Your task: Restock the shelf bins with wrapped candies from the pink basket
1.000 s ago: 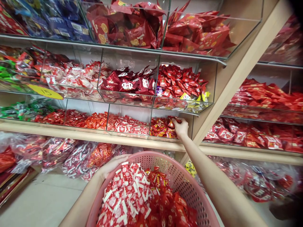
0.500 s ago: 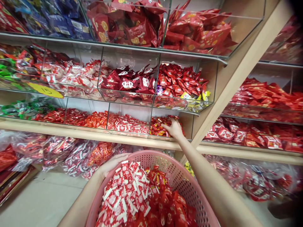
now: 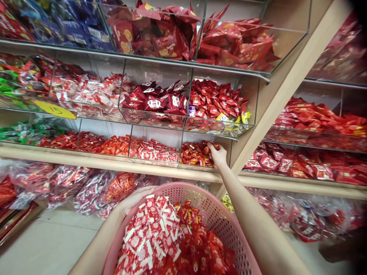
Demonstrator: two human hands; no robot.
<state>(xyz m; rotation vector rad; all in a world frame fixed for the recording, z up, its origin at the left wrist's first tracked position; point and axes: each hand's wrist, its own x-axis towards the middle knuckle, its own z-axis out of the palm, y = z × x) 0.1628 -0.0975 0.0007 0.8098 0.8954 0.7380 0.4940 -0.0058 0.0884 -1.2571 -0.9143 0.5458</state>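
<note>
A pink perforated plastic basket (image 3: 226,221) is in front of me. Red-and-white wrapped candies (image 3: 151,233) fill its left side, with shiny red wrapped candies (image 3: 200,248) on the right. My left hand (image 3: 137,199) grips the basket's left far rim, its fingers partly hidden. On the lowest shelf, my right hand (image 3: 219,156) reaches into the rightmost bin of small red-and-yellow wrapped candies (image 3: 195,153). Its fingers are curled around some of these candies at the bin's right side, and the fingertips are partly covered.
Clear-fronted bins of wrapped sweets rise in rows above, including large red packets (image 3: 237,46). A slanting wooden divider (image 3: 266,122) stands right of my right hand. Clear bags of sweets (image 3: 91,191) lie under the bottom ledge (image 3: 160,170). A yellow price tag (image 3: 56,109) hangs at left.
My right hand has moved slightly right within the bin, and its spread thumb and fingers have closed in on the candies. My left hand stays on the basket rim.
</note>
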